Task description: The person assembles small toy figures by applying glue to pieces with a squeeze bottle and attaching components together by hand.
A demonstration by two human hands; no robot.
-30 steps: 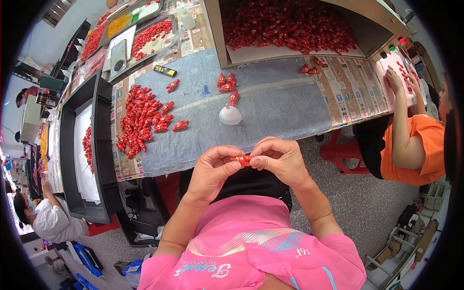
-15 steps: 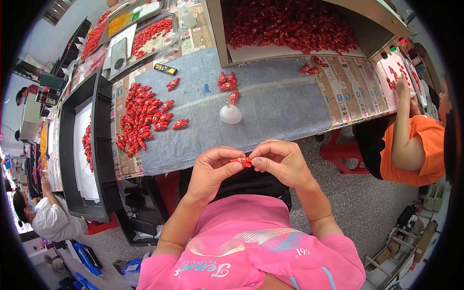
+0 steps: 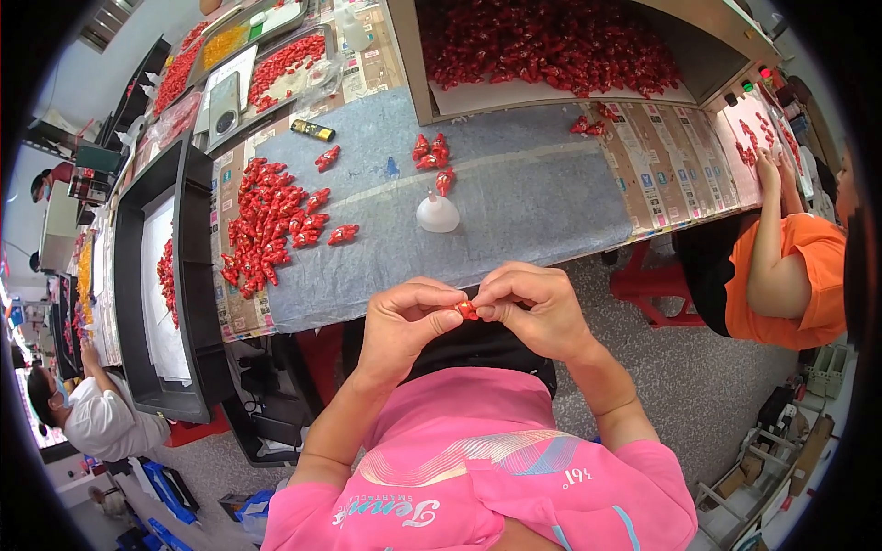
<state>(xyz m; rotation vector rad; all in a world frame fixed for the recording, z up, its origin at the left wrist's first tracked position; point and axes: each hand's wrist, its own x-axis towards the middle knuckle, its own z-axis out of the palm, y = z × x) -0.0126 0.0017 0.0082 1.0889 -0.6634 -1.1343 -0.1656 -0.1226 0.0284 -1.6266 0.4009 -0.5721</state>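
Note:
A small red figurine (image 3: 468, 310) is pinched between the fingertips of both my hands, just off the table's near edge. My left hand (image 3: 410, 326) grips its left side with thumb and forefinger. On its right side, the thumb and forefinger of my right hand (image 3: 535, 314) press in; the fingertips hide much of the piece. Beyond my hands a small white squeeze bottle (image 3: 437, 214) with a narrow tip stands on the blue-grey cloth (image 3: 524, 197). Several like red figurines (image 3: 432, 152) lie behind it. A large heap of red figurines (image 3: 271, 225) spreads over the table's left side.
A black tray (image 3: 188, 275) stands left of the heap. An open box (image 3: 415, 73) full of red pieces is at the back. A yellow-black tube (image 3: 313, 130) and a phone (image 3: 223, 106) lie far left. One person in orange (image 3: 795, 285) works at right, another (image 3: 110, 413) at left.
The figurine has turned slightly between my fingertips, and less of its left end shows. My hands stay in nearly the same place. The orange-clad person's hands have moved closer together.

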